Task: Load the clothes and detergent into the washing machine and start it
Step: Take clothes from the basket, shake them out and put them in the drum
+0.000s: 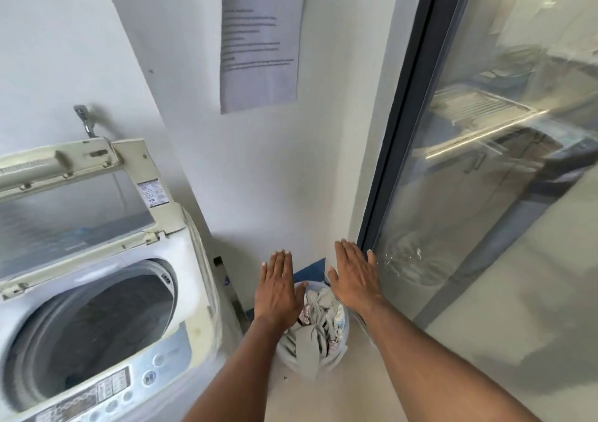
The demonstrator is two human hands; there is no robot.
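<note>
A white top-loading washing machine (181, 292) stands at the left with its lid (74, 208) raised and the drum (94, 340) exposed. On the floor to its right sits a pale laundry basket (343, 340) full of grey and patterned clothes (318, 321). My left hand (278, 289) hovers flat and open above the basket's left rim. My right hand (354, 276) is spread open above its right rim. Neither hand holds anything. No detergent is visible.
A glass sliding door (485, 178) with a dark frame runs along the right. A printed notice (262, 36) hangs on the white wall. A tap (85, 120) sits on the wall above the machine. The control panel (106, 392) faces me at the bottom left.
</note>
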